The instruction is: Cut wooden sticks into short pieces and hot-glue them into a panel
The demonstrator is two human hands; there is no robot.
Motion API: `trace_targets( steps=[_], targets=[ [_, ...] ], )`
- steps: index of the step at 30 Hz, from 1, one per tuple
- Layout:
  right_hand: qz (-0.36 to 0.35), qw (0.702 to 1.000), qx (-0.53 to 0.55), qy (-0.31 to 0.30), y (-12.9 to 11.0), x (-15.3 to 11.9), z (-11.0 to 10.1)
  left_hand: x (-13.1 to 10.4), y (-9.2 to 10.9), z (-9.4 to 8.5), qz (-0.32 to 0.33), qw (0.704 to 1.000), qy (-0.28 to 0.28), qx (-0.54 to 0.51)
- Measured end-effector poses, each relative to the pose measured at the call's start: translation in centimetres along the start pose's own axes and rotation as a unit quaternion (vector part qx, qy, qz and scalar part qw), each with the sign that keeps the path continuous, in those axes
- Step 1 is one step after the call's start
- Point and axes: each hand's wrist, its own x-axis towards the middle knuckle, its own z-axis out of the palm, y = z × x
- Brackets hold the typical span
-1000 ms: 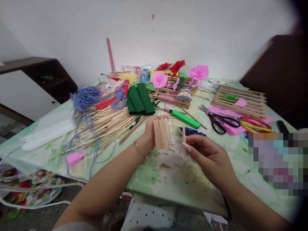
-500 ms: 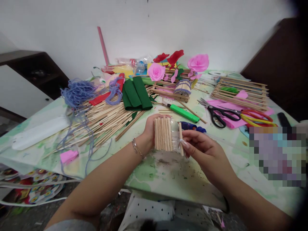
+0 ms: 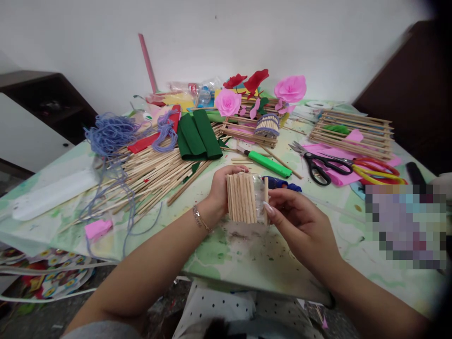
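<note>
A clear plastic piece [image 3: 259, 197], partly covered with a row of short wooden sticks [image 3: 242, 198], is held above the table's front part. My left hand [image 3: 221, 190] grips it from the left side, the fingers partly hidden behind it. At its right edge stands a single short stick [image 3: 266, 200], upright and pinched between the thumb and fingers of my right hand [image 3: 294, 214]. Some bare clear plastic shows between the row and this stick. Behind my right hand lies a dark blue object [image 3: 280, 184], partly covered.
On the table [image 3: 247, 263] are long wooden sticks [image 3: 148, 176], purple yarn [image 3: 109, 134], green paper [image 3: 199, 136], a green cutter [image 3: 270, 164], black scissors [image 3: 323, 165], a stick frame [image 3: 353, 134] and paper flowers [image 3: 228, 102]. A white glue bottle-like shape [image 3: 54, 193] lies left.
The plastic piece has turned slightly, so its stick row looks wider. The single stick in my right hand now stands more upright, against the piece's right edge. The view has shifted slightly.
</note>
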Motion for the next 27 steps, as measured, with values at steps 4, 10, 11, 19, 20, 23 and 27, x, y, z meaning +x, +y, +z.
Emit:
trace_targets(
  steps=[4,10,11,19,20,23,27],
  targets=[
    [-0.029,0.999,-0.032,0.020,0.1,0.1,-0.1,-0.1,0.0,0.1,0.014,1.000,-0.003,0.011],
    [-0.146,0.957,-0.248,0.029,-0.9,-0.3,-0.4,0.0,0.0,0.0,0.036,0.999,0.000,0.036],
    [-0.160,0.949,-0.270,0.030,-1.1,-0.4,-0.4,0.0,0.0,0.0,0.041,0.998,0.002,0.039],
    [-0.116,0.978,-0.170,0.023,-1.2,-0.6,-0.6,-0.7,0.1,0.5,0.073,0.993,0.005,0.089],
    [-0.107,0.982,-0.155,0.020,-1.1,-0.5,-0.6,-0.8,0.1,0.5,0.068,0.993,0.006,0.092],
    [-0.082,0.988,-0.130,0.013,-0.7,-0.4,-0.6,-0.9,0.1,0.6,0.047,0.994,0.012,0.094],
    [-0.055,0.992,-0.111,0.014,-0.6,-0.4,-0.7,-0.8,-0.2,0.7,0.018,0.996,0.008,0.087]
  ],
)
